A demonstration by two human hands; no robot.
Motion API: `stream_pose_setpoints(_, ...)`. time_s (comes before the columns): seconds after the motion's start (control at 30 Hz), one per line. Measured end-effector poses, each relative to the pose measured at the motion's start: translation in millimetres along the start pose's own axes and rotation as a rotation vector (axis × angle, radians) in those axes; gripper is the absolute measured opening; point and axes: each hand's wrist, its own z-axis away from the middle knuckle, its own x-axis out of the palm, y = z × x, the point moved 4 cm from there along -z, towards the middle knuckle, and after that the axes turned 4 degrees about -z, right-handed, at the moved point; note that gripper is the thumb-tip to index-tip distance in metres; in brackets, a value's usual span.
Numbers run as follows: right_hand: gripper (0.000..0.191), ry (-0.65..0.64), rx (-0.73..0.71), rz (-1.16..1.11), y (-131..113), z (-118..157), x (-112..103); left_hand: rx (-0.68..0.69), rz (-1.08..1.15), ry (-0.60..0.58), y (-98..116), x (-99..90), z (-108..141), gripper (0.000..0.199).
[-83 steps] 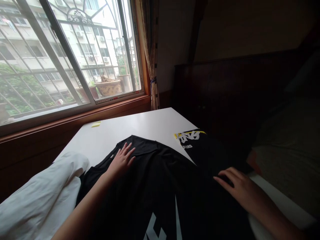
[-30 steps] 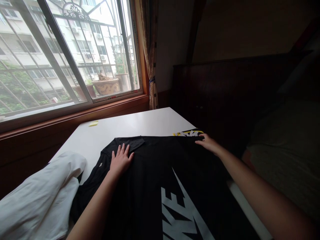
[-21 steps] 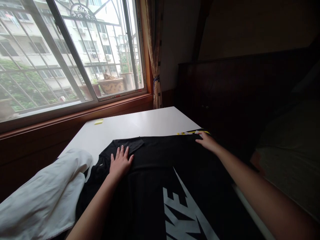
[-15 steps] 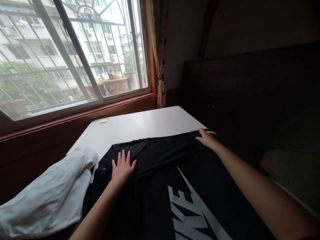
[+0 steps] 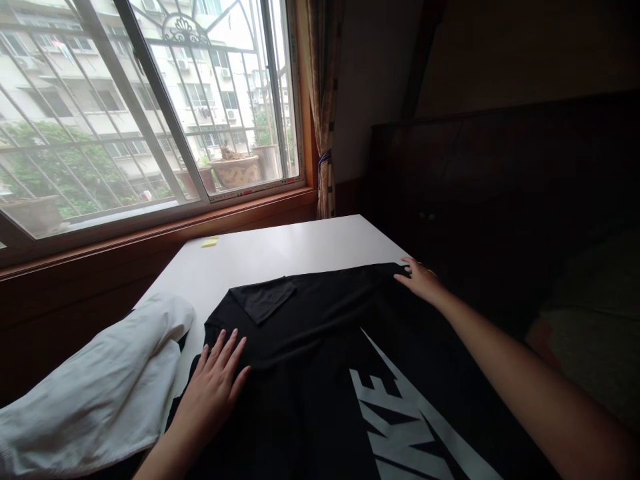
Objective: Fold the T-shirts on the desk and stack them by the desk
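Note:
A black T-shirt [image 5: 310,333] with a large grey Nike print lies spread over the white table [image 5: 285,247]. Its short sleeve [image 5: 265,301] is folded over at the far left. My left hand [image 5: 215,380] rests flat on the shirt's left side, below that sleeve, fingers stretched out. At the far right edge of the shirt is my right hand [image 5: 419,279], the cloth's edge between its thumb and fingers. A bit of yellow shows just behind the right hand.
White cloth [image 5: 105,380] lies bunched along the table's left side. A yellow sticky note [image 5: 210,242] is near the far left corner. Beyond the table are a barred window [image 5: 150,107] and a tied curtain [image 5: 325,120]. Dark furniture [image 5: 480,187] stands at the right.
My left hand has slid left and nearer across the shirt. The sleeve lies flatter, its folded corner now plain. My right hand has shifted slightly right along the edge.

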Motion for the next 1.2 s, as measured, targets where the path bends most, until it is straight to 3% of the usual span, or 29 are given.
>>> stream_pose_setpoints(0.13, 0.070, -0.084, 0.034, 0.020, 17.2, 12.2, 1.3, -0.051, 0.021, -0.013, -5.6, 17.5, 43.6, 0.060)
stream_pose_setpoints(0.3, 0.065, -0.108, -0.012, -0.022, 12.6, 24.3, -0.3, -0.128, -0.007, -0.030, 6.2, 16.6, 75.0, 0.060)
stream_pose_setpoints(0.53, 0.056, -0.110, -0.058, -0.015, -8.8, 30.6, 3.2, -0.180, -0.004, -0.012, 9.2, 23.5, 103.7, 0.060)
stream_pose_setpoints(0.7, 0.053, -0.107, -0.047, 0.060, -17.2, 35.6, 0.7, -0.143, 0.003, -0.058, 1.6, 20.7, 104.3, 0.062)
stream_pose_setpoints(0.83, 0.051, -0.054, -0.061, 0.155, -17.1, 40.6, -2.7, -0.136, 0.040, -0.023, -7.1, -0.4, 73.8, 0.062)
stream_pose_setpoints(0.97, 0.046, 0.051, -0.170, 0.265, -29.4, 50.1, 0.8, -0.117, 0.085, -0.001, -7.6, -17.8, 10.5, 0.057)
stream_pose_setpoints(1.1, 0.049, -0.078, -0.378, 0.237, -69.4, 62.5, 25.8, -0.161, 0.053, -0.097, -0.9, -11.0, -63.1, 0.063)
stream_pose_setpoints(1.2, 0.057, -0.248, -0.487, 0.194, -99.1, 66.3, 49.4, -0.217, 0.056, -0.174, 1.5, 4.9, -100.8, 0.064)
